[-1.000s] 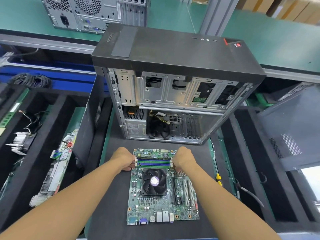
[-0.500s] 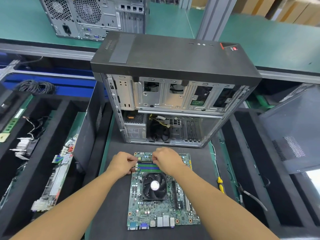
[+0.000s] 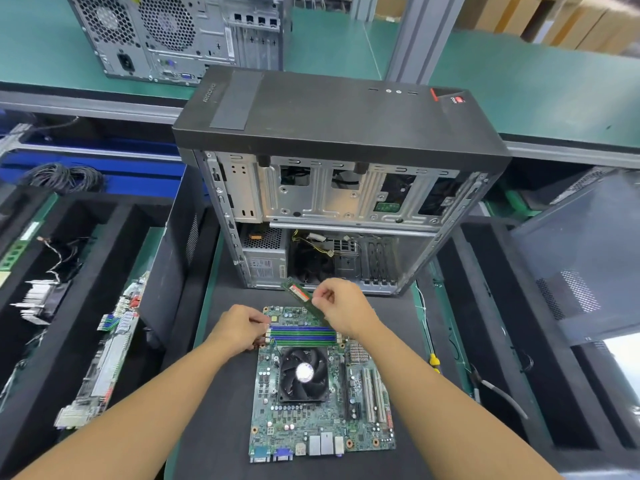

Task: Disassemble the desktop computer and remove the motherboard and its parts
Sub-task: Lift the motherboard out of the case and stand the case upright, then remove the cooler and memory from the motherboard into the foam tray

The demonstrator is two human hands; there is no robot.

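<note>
Our right hand [image 3: 341, 306] pinches a slim green memory stick [image 3: 299, 294] above the flat green motherboard [image 3: 322, 410]; our left hand [image 3: 239, 329] pinches its edge.

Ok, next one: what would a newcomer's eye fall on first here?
The right hand holds a green memory stick above the motherboard, which lies flat on the black mat at centre. Behind it stands the opened black computer case.
</note>
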